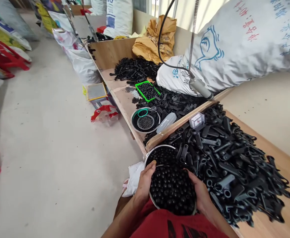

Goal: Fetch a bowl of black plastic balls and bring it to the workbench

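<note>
A metal bowl (154, 199) heaped with round black balls (173, 188) is held close against my red shirt. My left hand (146, 180) grips its left side, thumb over the rim. On the opposite side my right hand (199, 190) grips the bowl, its fingers mostly hidden underneath. Just beyond stands a second metal bowl (148, 152) holding small black pieces (162, 154); the near bowl overlaps it in view. To the right of my right hand, a large pile of black plastic handle-like parts (224, 158) covers the bench.
A wooden divider (182, 124) crosses the bench, with a small clear box (197, 120) beside it. Behind lie a green tray (141, 94), a steel basin (132, 122) and more black parts. A large white sack (234, 49) leans over the bench; a lamp (200, 87) hangs there.
</note>
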`<state>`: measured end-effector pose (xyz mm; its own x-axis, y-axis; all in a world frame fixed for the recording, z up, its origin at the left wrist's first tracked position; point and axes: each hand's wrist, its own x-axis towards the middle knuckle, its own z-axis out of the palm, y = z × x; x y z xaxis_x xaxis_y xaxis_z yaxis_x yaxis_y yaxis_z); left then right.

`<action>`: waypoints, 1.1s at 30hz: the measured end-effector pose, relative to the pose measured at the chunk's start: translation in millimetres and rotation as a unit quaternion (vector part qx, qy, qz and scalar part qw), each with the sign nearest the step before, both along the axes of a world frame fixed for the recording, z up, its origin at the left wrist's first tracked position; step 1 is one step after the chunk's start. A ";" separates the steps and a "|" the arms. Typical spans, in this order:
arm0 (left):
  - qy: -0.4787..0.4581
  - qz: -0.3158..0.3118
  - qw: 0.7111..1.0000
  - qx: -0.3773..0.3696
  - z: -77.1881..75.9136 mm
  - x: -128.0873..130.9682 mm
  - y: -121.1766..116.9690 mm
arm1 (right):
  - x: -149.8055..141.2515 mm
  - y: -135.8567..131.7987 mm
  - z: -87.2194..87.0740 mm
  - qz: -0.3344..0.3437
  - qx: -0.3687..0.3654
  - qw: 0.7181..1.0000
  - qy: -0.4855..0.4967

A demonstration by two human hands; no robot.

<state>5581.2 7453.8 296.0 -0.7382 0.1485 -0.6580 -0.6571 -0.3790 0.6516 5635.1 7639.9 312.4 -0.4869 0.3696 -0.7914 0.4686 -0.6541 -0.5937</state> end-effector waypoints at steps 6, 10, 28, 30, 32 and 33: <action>-0.016 -0.001 1.000 0.000 -1.5 1.9 -7.9 | 1.4 -3.5 -1.2 -0.001 -0.023 1.000 0.010; -0.028 -0.003 1.000 -0.010 -4.7 3.7 -16.3 | -2.6 -8.0 1.2 0.015 -0.002 1.000 0.014; -0.023 -0.036 0.999 0.002 -2.3 7.5 -22.8 | 14.7 -18.6 20.9 0.076 0.068 0.994 0.047; -0.031 -0.041 0.999 0.010 0.9 8.4 -22.7 | 19.0 -21.9 25.8 0.061 0.067 0.995 0.044; -0.049 -0.036 0.998 0.015 1.5 10.7 -22.2 | 22.8 -25.3 28.9 0.047 0.051 0.996 0.047; -0.057 -0.027 0.998 0.013 0.8 12.5 -21.9 | 24.7 -27.0 29.5 0.041 0.040 0.997 0.049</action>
